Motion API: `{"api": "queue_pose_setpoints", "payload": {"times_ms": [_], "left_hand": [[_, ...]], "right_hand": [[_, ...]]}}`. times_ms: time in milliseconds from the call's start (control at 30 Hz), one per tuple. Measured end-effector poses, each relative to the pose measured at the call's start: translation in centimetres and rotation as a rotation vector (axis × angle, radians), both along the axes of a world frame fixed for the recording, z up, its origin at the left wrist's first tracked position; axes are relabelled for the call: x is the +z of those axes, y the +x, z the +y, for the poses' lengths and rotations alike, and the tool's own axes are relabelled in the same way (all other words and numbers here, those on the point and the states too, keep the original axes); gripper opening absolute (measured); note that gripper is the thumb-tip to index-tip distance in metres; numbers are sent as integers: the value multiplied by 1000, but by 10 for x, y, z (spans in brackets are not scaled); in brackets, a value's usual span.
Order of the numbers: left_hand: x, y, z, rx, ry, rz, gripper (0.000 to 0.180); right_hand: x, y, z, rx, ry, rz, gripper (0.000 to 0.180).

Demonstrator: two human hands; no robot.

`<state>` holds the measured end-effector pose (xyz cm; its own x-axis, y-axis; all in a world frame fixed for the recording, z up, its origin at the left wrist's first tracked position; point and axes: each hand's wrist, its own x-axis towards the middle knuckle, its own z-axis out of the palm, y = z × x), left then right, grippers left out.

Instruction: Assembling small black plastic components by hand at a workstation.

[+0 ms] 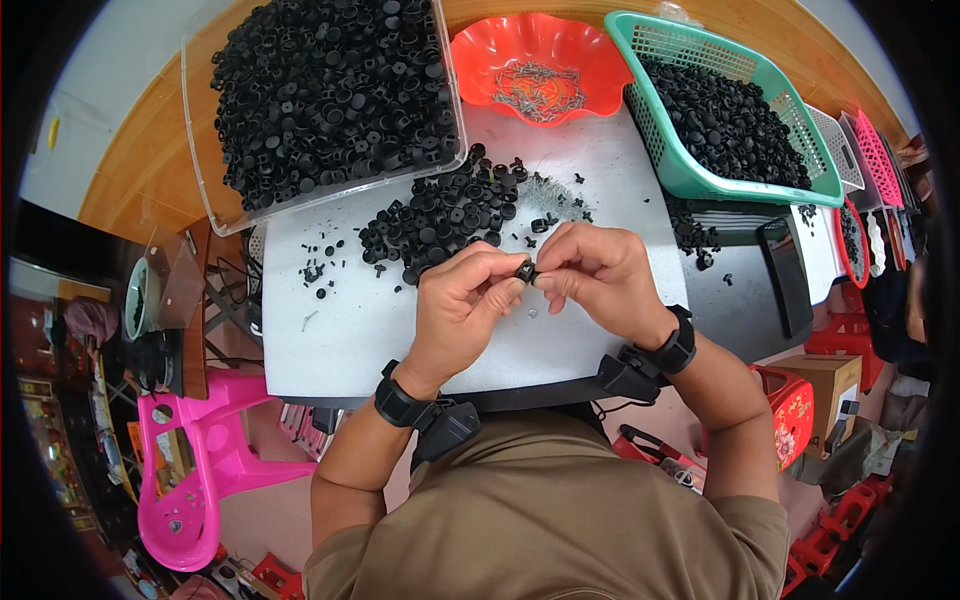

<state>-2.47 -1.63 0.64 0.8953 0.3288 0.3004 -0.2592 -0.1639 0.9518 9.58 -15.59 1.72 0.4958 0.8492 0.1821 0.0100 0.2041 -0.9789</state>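
Note:
Over the white tabletop, both hands meet around a small black plastic part. My left hand pinches it between thumb and forefinger. From the other side my right hand has its thumb and fingertips closed at the part's edge; whether they hold a second tiny piece is hidden. Just beyond the hands lies a loose pile of round black caps. To the right of that pile is a heap of thin silvery pieces, too fine to name.
A clear bin full of black parts stands at far left. Behind the hands sits a red scalloped bowl holding screws. At far right, a green basket contains small black pieces. A pink stool is at lower left.

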Motion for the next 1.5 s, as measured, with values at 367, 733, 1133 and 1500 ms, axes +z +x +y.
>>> {"api": "queue_pose_setpoints", "payload": {"times_ms": [367, 733, 1133, 1500], "left_hand": [[2, -4, 1, 3, 34, -23, 18], [0, -6, -2, -92, -309, -16, 12], [-1, -4, -3, -98, -638, 98, 15], [-1, -5, 3, -82, -636, 152, 18]], "right_hand": [[-3, -1, 4, -37, 89, -281, 12], [-3, -3, 6, -86, 123, -664, 31], [-5, 0, 11, -70, 92, -587, 26], [24, 15, -9, -207, -1, -417, 21]]}}
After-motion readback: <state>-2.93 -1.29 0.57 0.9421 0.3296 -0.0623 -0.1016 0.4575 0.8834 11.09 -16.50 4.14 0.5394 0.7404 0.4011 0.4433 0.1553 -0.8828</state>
